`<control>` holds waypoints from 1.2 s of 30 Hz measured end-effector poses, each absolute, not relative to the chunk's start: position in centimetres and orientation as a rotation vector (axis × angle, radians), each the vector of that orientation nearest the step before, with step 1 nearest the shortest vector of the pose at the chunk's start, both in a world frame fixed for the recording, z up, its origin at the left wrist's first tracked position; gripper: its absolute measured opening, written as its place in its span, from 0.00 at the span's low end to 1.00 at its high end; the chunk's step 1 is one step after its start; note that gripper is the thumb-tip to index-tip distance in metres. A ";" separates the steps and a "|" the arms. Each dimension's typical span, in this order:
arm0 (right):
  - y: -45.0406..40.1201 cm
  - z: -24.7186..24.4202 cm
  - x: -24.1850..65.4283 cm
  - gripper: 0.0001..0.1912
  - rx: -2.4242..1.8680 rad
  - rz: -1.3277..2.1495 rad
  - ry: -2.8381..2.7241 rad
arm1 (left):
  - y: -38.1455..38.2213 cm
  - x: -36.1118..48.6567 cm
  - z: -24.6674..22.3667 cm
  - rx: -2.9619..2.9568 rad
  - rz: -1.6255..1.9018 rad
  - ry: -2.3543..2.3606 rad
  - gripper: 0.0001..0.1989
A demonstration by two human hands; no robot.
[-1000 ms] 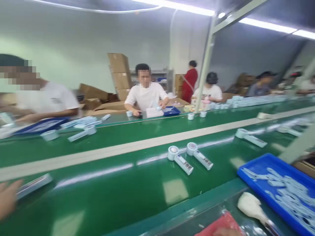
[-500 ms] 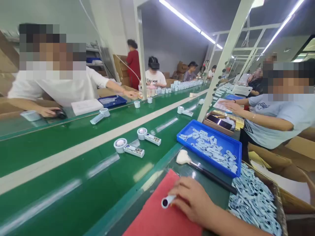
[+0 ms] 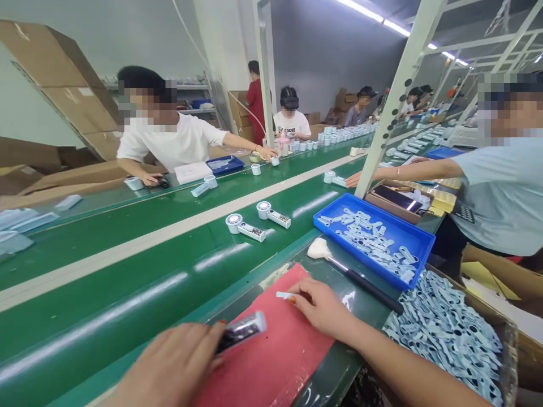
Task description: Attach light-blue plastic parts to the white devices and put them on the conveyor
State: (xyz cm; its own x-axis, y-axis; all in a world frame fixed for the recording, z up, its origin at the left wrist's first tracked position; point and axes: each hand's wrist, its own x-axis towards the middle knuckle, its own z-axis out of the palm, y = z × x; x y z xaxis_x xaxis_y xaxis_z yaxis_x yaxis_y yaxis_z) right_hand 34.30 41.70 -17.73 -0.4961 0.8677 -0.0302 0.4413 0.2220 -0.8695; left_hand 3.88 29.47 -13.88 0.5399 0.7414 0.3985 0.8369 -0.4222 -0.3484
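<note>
Over the red mat (image 3: 275,362), the left hand (image 3: 169,367) grips a handheld fan body (image 3: 241,330); the right hand (image 3: 324,308) pinches a small pale-blue clip (image 3: 283,295).

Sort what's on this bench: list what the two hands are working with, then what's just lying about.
In hand:
- left hand holds a dark handle piece
- right hand pinches a small pale part
- red mat under both

Lying about:
- brush
- blue tray of pale parts
- box of pale parts
- two finished units on the green belt
</note>
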 end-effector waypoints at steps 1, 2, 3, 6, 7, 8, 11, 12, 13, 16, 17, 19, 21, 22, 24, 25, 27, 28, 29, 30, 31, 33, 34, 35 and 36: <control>41.6 -17.2 34.5 0.09 -1.172 1.392 -1.907 | 29.6 6.3 -14.1 -2.305 -0.259 -1.213 0.17; 41.4 -16.8 34.7 0.15 -1.118 1.575 -1.772 | 29.8 8.3 -14.4 -2.319 -0.265 -1.179 0.16; 41.3 -16.6 34.9 0.22 -1.056 1.740 -1.628 | 30.0 9.8 -14.7 -2.346 -0.267 -1.183 0.14; 40.9 -16.4 35.4 0.39 -0.952 2.073 -1.268 | 30.2 11.6 -15.7 -2.422 -0.301 -1.324 0.15; 40.7 -16.4 35.5 0.41 -0.950 2.130 -1.209 | 30.1 11.6 -16.0 -2.438 -0.330 -1.377 0.18; 40.6 -16.4 35.6 0.41 -0.944 2.153 -1.199 | 30.0 11.4 -16.3 -2.446 -0.357 -1.422 0.21; 39.7 -16.2 35.4 0.33 -0.913 2.024 -1.417 | 29.4 11.0 -17.0 -2.401 -0.391 -1.503 0.26; 39.3 -16.1 35.2 0.28 -0.930 1.926 -1.549 | 29.2 11.1 -17.2 -2.383 -0.386 -1.519 0.28; 38.9 -16.0 34.9 0.22 -0.955 1.800 -1.700 | 29.1 11.2 -17.3 -2.375 -0.382 -1.536 0.30; 37.3 -16.0 34.0 0.09 -0.952 1.304 -2.155 | 28.8 11.6 -17.4 -2.413 -0.431 -1.578 0.29; 36.9 -16.3 33.7 0.08 -0.904 1.124 -2.268 | 28.7 11.6 -17.4 -2.438 -0.480 -1.585 0.26; 36.1 -17.0 33.0 0.08 -0.798 0.840 -2.411 | 28.5 11.6 -17.0 -2.504 -0.622 -1.578 0.21; 35.7 -17.7 32.5 0.09 -0.749 0.655 -2.480 | 28.3 11.6 -16.6 -2.571 -0.744 -1.591 0.16; 35.6 -17.9 32.4 0.09 -0.744 0.597 -2.497 | 28.3 11.6 -16.4 -2.600 -0.784 -1.609 0.12; 35.6 -18.0 32.3 0.10 -0.737 0.564 -2.504 | 28.2 11.7 -16.3 -2.621 -0.841 -1.654 0.07; 35.7 -17.9 32.4 0.10 -0.736 0.597 -2.495 | 28.2 11.7 -16.4 -2.622 -0.865 -1.687 0.06; 35.9 -17.7 32.5 0.09 -0.734 0.729 -2.460 | 28.3 12.0 -16.8 -2.623 -0.911 -1.788 0.07; 36.1 -17.7 32.5 0.09 -0.733 0.796 -2.429 | 28.3 12.1 -17.0 -2.629 -0.921 -1.864 0.09; 36.2 -17.8 32.5 0.08 -0.732 0.857 -2.387 | 28.4 12.2 -17.2 -2.639 -0.913 -1.952 0.11; 36.4 -18.1 32.5 0.06 -0.730 0.914 -2.337 | 28.4 12.2 -17.4 -2.642 -0.897 -2.040 0.12; 36.5 -18.3 32.5 0.05 -0.727 0.963 -2.292 | 28.4 12.2 -17.4 -2.643 -0.875 -2.116 0.13; 36.6 -18.8 32.4 0.04 -0.735 1.040 -2.232 | 28.3 12.2 -17.3 -2.631 -0.851 -2.145 0.14; 36.6 -18.9 32.5 0.04 -0.737 1.082 -2.217 | 28.2 12.2 -17.1 -2.625 -0.866 -2.083 0.14; 36.5 -18.9 32.7 0.05 -0.746 1.137 -2.209 | 28.0 12.3 -16.8 -2.617 -0.886 -1.994 0.13; 36.4 -18.8 32.9 0.06 -0.765 1.200 -2.205 | 27.7 12.4 -16.6 -2.613 -0.901 -1.889 0.11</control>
